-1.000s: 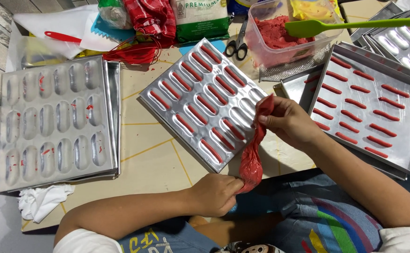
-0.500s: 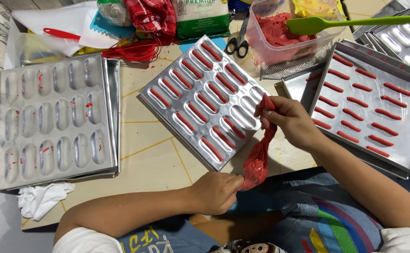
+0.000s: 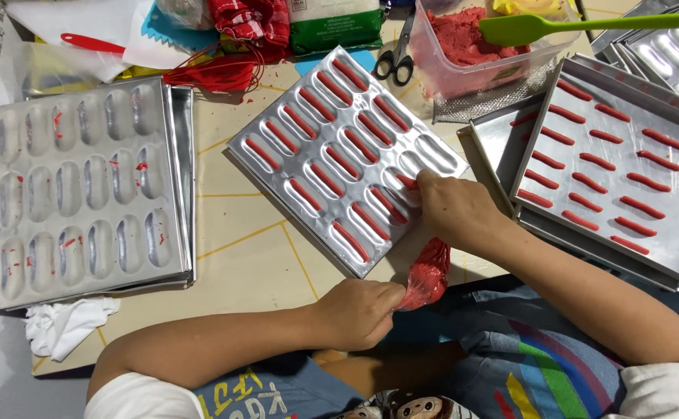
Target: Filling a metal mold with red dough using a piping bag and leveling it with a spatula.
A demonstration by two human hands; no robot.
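Observation:
A clear piping bag of red batter (image 3: 429, 271) runs from the table's near edge up to a tilted metal mould tray (image 3: 277, 132) with oval wells, most of them striped with red batter. My right hand (image 3: 452, 209) grips the bag's front end, with the tip over a well near the tray's right corner. My left hand (image 3: 359, 312) is closed on the bag's back end, at the table's edge below the tray.
A stack of mould trays (image 3: 83, 186) with red smears lies at the left, above a white cloth (image 3: 64, 324). Trays with piped red strips (image 3: 618, 171) sit at the right. A tub of red batter (image 3: 471, 43), a green spatula (image 3: 533, 29) and scissors (image 3: 397, 58) stand behind.
My right hand and the bag's tip have moved left and slightly up along the tray to another well. My left hand stays at the bag's back end.

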